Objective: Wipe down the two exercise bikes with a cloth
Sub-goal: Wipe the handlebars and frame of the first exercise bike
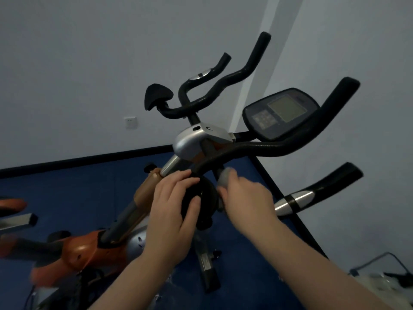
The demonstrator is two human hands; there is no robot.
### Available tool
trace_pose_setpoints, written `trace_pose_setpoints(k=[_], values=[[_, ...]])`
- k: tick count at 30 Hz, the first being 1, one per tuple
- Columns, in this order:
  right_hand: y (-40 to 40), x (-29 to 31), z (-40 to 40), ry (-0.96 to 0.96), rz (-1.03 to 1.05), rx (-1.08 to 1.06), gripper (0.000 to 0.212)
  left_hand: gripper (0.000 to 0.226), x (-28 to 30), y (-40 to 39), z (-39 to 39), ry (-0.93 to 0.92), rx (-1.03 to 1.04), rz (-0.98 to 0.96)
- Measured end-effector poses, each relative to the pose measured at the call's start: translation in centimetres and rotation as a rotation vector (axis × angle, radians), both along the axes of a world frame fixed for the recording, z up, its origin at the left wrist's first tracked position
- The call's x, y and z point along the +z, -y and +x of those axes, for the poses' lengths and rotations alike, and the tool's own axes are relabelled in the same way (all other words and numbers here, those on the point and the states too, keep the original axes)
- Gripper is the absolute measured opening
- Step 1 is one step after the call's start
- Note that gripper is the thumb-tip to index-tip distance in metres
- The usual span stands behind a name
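An orange and silver exercise bike (pixel 89 249) stands in front of me, with black foam handlebars (pixel 279 145) and a grey console (pixel 281 113). My left hand (pixel 172 211) grips a round black pad (pixel 201 198) at the near end of the handlebar. My right hand (pixel 248 198) holds a small grey cloth (pixel 224 177) bunched against the bar just right of that pad. A second set of black handlebars (pixel 223 83) with a black pad rises behind.
Blue floor mats (pixel 67 184) cover the ground up to grey walls with a black skirting. A white wall socket (pixel 130 123) sits low on the left wall. Cables and pale clutter (pixel 380 278) lie at the lower right. Another orange part (pixel 11 204) shows at the left edge.
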State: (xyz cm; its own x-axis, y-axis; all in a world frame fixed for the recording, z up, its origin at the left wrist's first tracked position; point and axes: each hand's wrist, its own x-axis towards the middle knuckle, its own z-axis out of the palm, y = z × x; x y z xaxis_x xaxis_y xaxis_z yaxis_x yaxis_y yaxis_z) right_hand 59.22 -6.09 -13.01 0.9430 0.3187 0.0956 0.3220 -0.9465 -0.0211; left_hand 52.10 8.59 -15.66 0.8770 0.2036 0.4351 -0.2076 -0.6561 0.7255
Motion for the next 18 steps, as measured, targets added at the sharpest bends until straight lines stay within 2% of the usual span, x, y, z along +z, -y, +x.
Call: trace_pose_setpoints(k=[3, 7, 11, 14, 16, 18], values=[[-1.0, 0.8, 0.6, -0.047, 0.141, -0.022, 0.05, 0.036, -0.1, -0.4, 0.0, 0.012, -0.046, -0.002], [1.0, 0.4, -4.2, 0.123, 0.131, 0.064, 0.049, 0.036, -0.2, -1.9, 0.4, -0.019, -0.109, -0.031], [2.6, 1.9, -3.7, -0.012, 0.545, 0.008, 0.03, 0.031, -0.2, -3.5, 0.8, -0.05, -0.174, -0.147], [1.0, 3.3, -2.8, 0.07, 0.742, -0.016, 0.026, 0.032, -0.3, -4.7, 0.8, -0.063, -0.201, -0.287], [-1.7, 3.0, -3.2, 0.033, 0.69, 0.039, 0.031, 0.033, -0.4, -5.3, 0.7, -0.066, -0.217, -0.326], [-3.8, 1.6, -4.5, 0.051, 0.553, 0.055, 0.039, 0.034, -0.5, -5.6, 0.5, -0.075, -0.237, -0.358]])
